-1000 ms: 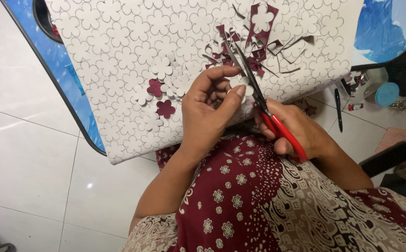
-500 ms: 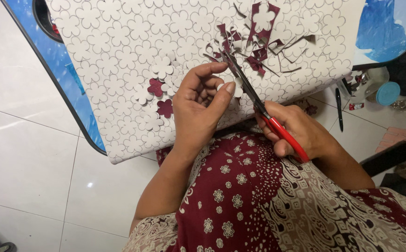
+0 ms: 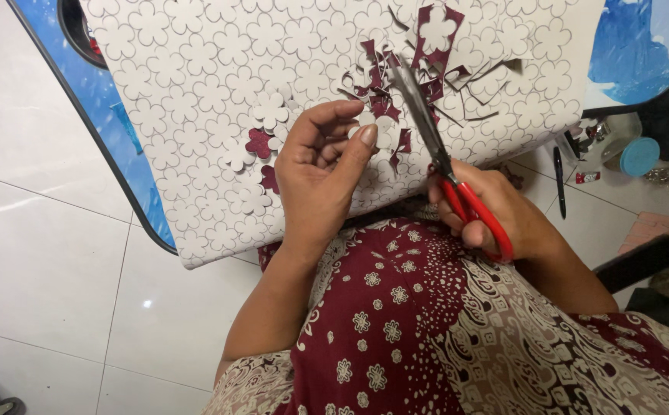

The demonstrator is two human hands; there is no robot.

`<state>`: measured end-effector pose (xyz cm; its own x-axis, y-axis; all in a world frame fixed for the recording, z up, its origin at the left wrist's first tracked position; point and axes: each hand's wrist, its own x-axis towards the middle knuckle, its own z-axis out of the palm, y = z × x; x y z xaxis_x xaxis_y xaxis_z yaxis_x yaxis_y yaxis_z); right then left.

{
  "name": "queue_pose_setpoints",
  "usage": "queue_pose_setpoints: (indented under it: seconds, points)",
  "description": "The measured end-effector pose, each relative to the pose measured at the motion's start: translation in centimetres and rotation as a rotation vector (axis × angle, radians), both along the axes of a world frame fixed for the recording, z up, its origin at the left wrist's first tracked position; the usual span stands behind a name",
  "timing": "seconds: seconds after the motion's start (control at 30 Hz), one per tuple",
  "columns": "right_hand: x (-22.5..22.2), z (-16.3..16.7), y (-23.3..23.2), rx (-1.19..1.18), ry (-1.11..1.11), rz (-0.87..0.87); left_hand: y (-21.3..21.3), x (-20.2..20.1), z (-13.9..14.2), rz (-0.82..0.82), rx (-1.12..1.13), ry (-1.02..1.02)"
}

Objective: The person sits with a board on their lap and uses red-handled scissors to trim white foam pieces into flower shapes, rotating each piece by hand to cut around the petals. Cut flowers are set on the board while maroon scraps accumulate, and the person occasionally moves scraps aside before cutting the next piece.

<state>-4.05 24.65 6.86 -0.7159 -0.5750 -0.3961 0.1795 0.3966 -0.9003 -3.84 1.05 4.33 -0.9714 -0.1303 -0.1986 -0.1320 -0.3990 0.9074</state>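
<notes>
Paper scraps (image 3: 419, 81) crowd the sheet's (image 3: 196, 115) centre; its left half seems open, white floor (image 3: 35, 253) beyond.

A home floor workspace: white floor tiles (image 3: 43, 253), patterned clothing (image 3: 457, 330).
</notes>
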Motion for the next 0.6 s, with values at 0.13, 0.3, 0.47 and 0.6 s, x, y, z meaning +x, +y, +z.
queue_pose_setpoints:
  seconds: [0.13,0.3,0.47,0.6]
  points:
    - [-0.4,0.5,-0.1,0.016,0.000,0.017,0.0,0.0,0.0,0.010,-0.009,0.042]
    - [-0.6,0.7,-0.5,0.114,0.052,0.126,0.2,0.0,0.6,-0.022,0.025,0.017]
    - [-0.4,0.5,-0.6,0.118,0.064,0.139,0.2,0.2,1.3,-0.059,-0.011,-0.031]
    - [-0.4,0.2,-0.4,0.105,0.093,0.147,0.1,0.3,1.7,-0.063,-0.040,-0.019]
